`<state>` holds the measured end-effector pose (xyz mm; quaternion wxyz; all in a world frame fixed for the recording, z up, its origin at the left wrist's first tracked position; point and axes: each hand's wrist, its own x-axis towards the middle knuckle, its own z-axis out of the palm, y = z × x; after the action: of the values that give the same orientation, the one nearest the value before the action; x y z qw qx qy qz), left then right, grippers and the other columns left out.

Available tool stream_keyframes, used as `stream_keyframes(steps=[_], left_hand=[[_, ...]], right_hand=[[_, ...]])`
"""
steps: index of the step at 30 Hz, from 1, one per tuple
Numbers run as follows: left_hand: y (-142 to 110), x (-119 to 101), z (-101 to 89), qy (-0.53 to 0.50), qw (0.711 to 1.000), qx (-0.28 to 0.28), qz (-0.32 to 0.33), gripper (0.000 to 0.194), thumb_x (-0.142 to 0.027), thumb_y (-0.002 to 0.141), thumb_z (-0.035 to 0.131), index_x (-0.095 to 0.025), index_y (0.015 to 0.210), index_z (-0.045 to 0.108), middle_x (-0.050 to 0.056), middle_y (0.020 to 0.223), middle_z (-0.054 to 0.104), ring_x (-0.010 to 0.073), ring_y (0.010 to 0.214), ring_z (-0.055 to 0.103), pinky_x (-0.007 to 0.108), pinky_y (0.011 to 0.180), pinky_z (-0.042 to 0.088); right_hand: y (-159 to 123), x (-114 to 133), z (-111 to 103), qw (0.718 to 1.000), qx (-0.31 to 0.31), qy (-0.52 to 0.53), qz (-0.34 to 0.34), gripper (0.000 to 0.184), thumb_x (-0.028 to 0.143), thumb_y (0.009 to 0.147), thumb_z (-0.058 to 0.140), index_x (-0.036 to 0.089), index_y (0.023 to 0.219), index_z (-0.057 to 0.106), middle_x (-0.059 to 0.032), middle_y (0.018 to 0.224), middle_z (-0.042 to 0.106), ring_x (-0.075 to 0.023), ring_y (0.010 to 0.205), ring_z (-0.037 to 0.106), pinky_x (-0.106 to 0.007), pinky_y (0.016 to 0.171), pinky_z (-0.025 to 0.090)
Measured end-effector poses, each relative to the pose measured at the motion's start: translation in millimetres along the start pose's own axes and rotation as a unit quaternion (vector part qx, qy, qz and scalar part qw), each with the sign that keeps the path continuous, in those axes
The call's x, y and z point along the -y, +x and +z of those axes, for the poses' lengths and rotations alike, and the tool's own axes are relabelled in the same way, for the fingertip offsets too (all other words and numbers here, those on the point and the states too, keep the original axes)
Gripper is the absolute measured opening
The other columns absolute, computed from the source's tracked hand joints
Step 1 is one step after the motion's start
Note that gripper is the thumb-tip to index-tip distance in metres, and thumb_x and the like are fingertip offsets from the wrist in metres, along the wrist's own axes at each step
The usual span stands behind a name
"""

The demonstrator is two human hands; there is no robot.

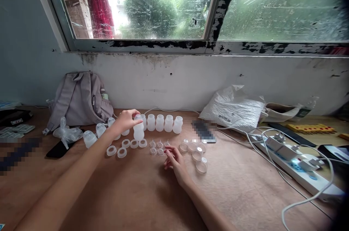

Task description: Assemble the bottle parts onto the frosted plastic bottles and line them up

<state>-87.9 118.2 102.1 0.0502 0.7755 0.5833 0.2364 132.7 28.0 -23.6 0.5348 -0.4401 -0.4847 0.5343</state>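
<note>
My left hand [125, 120] grips the top of a translucent white bottle [139, 132] standing on the wooden table [136, 194]. Behind it stands a row of several like bottles [164, 123]. My right hand [176, 161] rests on the table with curled fingers, its fingertips at a small clear teat [160, 152] among several teats. Several white screw rings [126, 143] lie in a row left of the teats. Clear dome caps [201, 166] lie to the right of my right hand.
A grey backpack [79, 100] leans on the wall at the left, with capped bottles [89, 138] and a plastic bag [67, 133] before it. A white bag [231, 109], a phone [203, 131] and a power strip [297, 167] with cables lie at the right.
</note>
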Motion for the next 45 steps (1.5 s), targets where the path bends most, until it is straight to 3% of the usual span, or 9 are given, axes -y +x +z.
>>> stream_keyframes(steps=[3, 8, 14, 23, 27, 30, 35, 41, 45], left_hand=[[25, 16, -4.7, 0.038, 0.999, 0.014, -0.027, 0.037, -0.045, 0.067, 0.057, -0.021, 0.095, 0.062, 0.003, 0.09, 0.067, 0.0203, 0.082, 0.06, 0.026, 0.07, 0.044], [46, 35, 6.4, 0.088, 0.994, 0.031, -0.06, 0.037, -0.043, 0.065, 0.059, -0.021, 0.095, 0.062, 0.005, 0.092, 0.067, 0.0234, 0.088, 0.059, 0.027, 0.073, 0.043], [49, 46, 18.2, 0.117, 0.989, 0.053, -0.079, 0.041, -0.044, 0.068, 0.054, -0.019, 0.1, 0.06, 0.009, 0.097, 0.066, 0.0256, 0.092, 0.059, 0.029, 0.074, 0.042], [45, 46, 18.8, 0.129, 0.989, 0.042, -0.054, 0.043, -0.041, 0.071, 0.052, -0.019, 0.107, 0.055, 0.009, 0.099, 0.065, 0.0266, 0.094, 0.057, 0.032, 0.079, 0.039], [32, 34, 20.0, 0.128, 0.991, -0.026, -0.002, 0.042, -0.035, 0.077, 0.047, -0.018, 0.116, 0.046, 0.011, 0.119, 0.052, 0.0276, 0.11, 0.045, 0.036, 0.088, 0.034], [9, 23, 31.1, 0.119, 0.99, -0.055, 0.042, 0.03, -0.03, 0.082, 0.041, -0.019, 0.108, 0.05, 0.009, 0.114, 0.054, 0.0239, 0.108, 0.045, 0.035, 0.09, 0.033], [-45, 13, 74.7, 0.111, 0.989, -0.048, 0.082, 0.018, -0.029, 0.078, 0.049, -0.019, 0.091, 0.057, 0.007, 0.097, 0.061, 0.0226, 0.096, 0.051, 0.035, 0.084, 0.038], [-77, 21, 122.6, 0.11, 0.99, -0.069, 0.061, 0.019, -0.027, 0.076, 0.054, -0.02, 0.093, 0.058, 0.009, 0.108, 0.057, 0.0267, 0.107, 0.046, 0.043, 0.09, 0.033], [-77, 23, 133.9, 0.095, 0.99, -0.089, 0.05, 0.01, -0.025, 0.079, 0.051, -0.02, 0.084, 0.058, 0.009, 0.109, 0.056, 0.0268, 0.109, 0.045, 0.045, 0.092, 0.033]], right_hand=[[0, -2, 0, 1.0, 0.008, -0.01, -0.011, 0.033, 0.048, 0.074, 0.054, 0.02, 0.091, 0.051, -0.0017, 0.082, 0.055, -0.0093, 0.051, 0.052, -0.022, 0.042, 0.047], [1, -4, -1, 0.999, 0.021, -0.032, -0.027, 0.03, 0.046, 0.076, 0.052, 0.02, 0.09, 0.051, -0.0008, 0.079, 0.054, -0.0093, 0.05, 0.05, -0.022, 0.042, 0.046], [3, -4, -4, 0.998, 0.019, -0.047, -0.038, 0.028, 0.046, 0.077, 0.05, 0.02, 0.09, 0.052, -0.0007, 0.08, 0.054, -0.0095, 0.051, 0.05, -0.022, 0.043, 0.046], [6, -7, -7, 0.997, -0.004, -0.056, -0.051, 0.031, 0.047, 0.076, 0.051, 0.02, 0.091, 0.054, -0.0023, 0.082, 0.056, -0.0103, 0.05, 0.051, -0.024, 0.043, 0.046], [10, -9, -13, 0.991, -0.033, -0.106, -0.075, 0.027, 0.044, 0.078, 0.05, 0.021, 0.091, 0.055, -0.0018, 0.078, 0.056, -0.0125, 0.053, 0.052, -0.025, 0.046, 0.045], [15, -14, -19, 0.969, -0.067, -0.199, -0.129, 0.019, 0.038, 0.078, 0.051, 0.022, 0.084, 0.057, -0.0017, 0.074, 0.058, -0.0164, 0.062, 0.055, -0.029, 0.056, 0.045], [25, -28, -22, 0.922, -0.024, -0.335, -0.193, 0.014, 0.029, 0.079, 0.049, 0.022, 0.085, 0.058, -0.0024, 0.071, 0.057, -0.0181, 0.063, 0.054, -0.031, 0.06, 0.044], [31, -43, -19, 0.856, 0.005, -0.469, -0.217, 0.024, 0.025, 0.08, 0.048, 0.022, 0.103, 0.055, -0.0072, 0.092, 0.057, -0.0209, 0.082, 0.055, -0.035, 0.075, 0.043], [30, -36, -18, 0.866, 0.013, -0.46, -0.198, 0.014, 0.025, 0.082, 0.047, 0.02, 0.091, 0.055, -0.0062, 0.089, 0.055, -0.0177, 0.075, 0.055, -0.03, 0.068, 0.044]])
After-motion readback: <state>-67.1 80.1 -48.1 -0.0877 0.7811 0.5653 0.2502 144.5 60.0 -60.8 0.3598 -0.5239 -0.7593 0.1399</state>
